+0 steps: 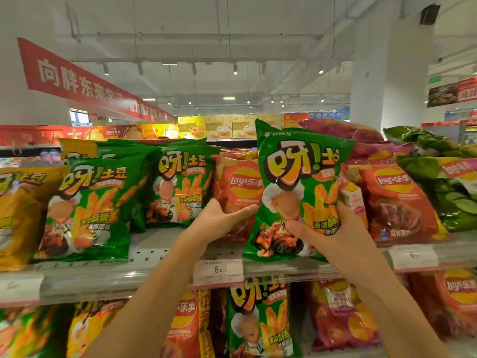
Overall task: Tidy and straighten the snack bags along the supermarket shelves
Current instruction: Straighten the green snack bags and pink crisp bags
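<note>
Big white pillar (387, 73) on the right and a long red banner (77, 78) with white lettering hanging upper left, that's the backdrop. In front runs the top shelf (160, 249), grey perforated metal, packed with snack bags standing more or less upright. Below it is a lower shelf row of bags (258, 319), mixed green, orange and purple, a bit jumbled.

On the top shelf, left to right: a yellow bag (18, 215) at the edge, then two green bags (90, 210) (180, 187) of the fries-type snack, then an orange chip bag (237, 192), another orange chip bag (397, 202) further right, and dark green bags (444, 182) flopped over at the far right. Some purple bags (343, 130) lie on top behind.

The bag being handled is another green one, the held green bag (302, 192). It's lifted in front of the orange chip bags, tilted slightly, its bottom edge about level with the shelf lip. The right hand (333, 236) is grasping it at the lower right corner, thumb across the front and fingers wrapped behind. The left hand (222, 218) is fairly flat and relaxed, fingers extended toward the left edge of that bag and against the orange bag behind; not clenched on anything.

Smallest bit: a white price tag (218, 271) on the shelf rail reading 6-something, and another price tag (413, 255) to the right.
</note>
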Demonstrator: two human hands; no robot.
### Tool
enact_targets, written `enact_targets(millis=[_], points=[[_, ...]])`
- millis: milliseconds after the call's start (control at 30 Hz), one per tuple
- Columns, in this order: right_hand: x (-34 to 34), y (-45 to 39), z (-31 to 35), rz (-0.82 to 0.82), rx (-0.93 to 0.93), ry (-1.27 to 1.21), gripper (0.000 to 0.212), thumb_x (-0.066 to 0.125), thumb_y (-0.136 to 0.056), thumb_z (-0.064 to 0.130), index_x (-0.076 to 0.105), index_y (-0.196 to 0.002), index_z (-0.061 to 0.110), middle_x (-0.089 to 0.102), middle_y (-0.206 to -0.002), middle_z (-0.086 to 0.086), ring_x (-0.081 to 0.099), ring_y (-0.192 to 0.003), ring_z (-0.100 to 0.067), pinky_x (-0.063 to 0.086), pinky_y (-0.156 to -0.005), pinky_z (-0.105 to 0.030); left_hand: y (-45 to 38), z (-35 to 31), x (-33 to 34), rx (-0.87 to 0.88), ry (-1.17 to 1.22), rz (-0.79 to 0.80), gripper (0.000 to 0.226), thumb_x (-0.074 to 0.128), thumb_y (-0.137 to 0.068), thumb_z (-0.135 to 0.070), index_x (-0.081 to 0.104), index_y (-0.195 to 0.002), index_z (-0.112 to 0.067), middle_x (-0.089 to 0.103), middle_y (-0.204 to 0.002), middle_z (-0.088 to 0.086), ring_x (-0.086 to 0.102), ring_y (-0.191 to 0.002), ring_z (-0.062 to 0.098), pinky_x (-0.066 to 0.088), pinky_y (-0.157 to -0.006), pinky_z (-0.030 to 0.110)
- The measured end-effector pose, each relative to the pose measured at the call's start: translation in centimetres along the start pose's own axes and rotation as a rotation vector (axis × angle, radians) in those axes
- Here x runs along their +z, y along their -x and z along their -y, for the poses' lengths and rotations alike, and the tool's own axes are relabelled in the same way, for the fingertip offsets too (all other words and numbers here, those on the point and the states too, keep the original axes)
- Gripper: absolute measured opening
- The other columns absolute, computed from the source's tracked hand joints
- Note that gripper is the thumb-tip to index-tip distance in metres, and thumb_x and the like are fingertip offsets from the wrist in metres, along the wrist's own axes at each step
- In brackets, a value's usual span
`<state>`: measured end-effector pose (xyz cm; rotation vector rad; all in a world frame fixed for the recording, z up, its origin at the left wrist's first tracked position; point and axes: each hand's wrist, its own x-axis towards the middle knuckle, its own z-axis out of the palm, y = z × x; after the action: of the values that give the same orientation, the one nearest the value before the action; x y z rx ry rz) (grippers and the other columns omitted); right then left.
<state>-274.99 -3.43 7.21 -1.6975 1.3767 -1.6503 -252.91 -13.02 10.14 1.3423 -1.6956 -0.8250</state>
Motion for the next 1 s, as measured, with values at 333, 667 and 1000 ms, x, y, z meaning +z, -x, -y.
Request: enact_targets(millis=[333, 667, 1000], points=[[12.1, -2.3, 4.6, 0.103, -0.013, 0.149, 0.079, 0.074, -0.056, 0.082, 0.053, -0.118, 0.038, 0.068, -0.109, 0.016, 0.064, -0.104, -0.011, 0.054, -0.088, -0.039, 11.7, 9.7, -6.6, 0.364, -0.928, -0.715, 0.014, 0.074, -0.082, -0.019, 0.074, -0.094, -0.011, 0.07, -0.093, 0.006, 0.064, -0.088, 0.026, 0.056, -0.078, 0.045], [21.5, -4.1, 6.0, 0.277, 0.149, 0.329, 0.108, 0.074, -0.066, 0.079, 0.034, -0.147, 0.019, 0.06, -0.129, -0.003, 0.057, -0.123, -0.034, 0.05, -0.102, -0.051, 11.8, 12.2, -6.3, 0.416, -0.894, -0.737, 0.039, 0.064, -0.084, -0.031, 0.066, -0.11, -0.002, 0.057, -0.108, 0.011, 0.056, -0.105, 0.03, 0.058, -0.081, 0.044], [22.3, -4.2, 5.5, 0.451, 0.19, 0.276, 0.072, 0.068, -0.075, 0.076, 0.065, -0.117, 0.018, 0.068, -0.112, -0.004, 0.064, -0.102, -0.022, 0.056, -0.096, -0.046, 11.9, 12.7, -6.2, 0.448, -0.855, -0.734, 0.038, 0.078, -0.076, -0.026, 0.06, -0.103, -0.007, 0.051, -0.108, 0.009, 0.054, -0.104, 0.031, 0.058, -0.082, 0.047]])
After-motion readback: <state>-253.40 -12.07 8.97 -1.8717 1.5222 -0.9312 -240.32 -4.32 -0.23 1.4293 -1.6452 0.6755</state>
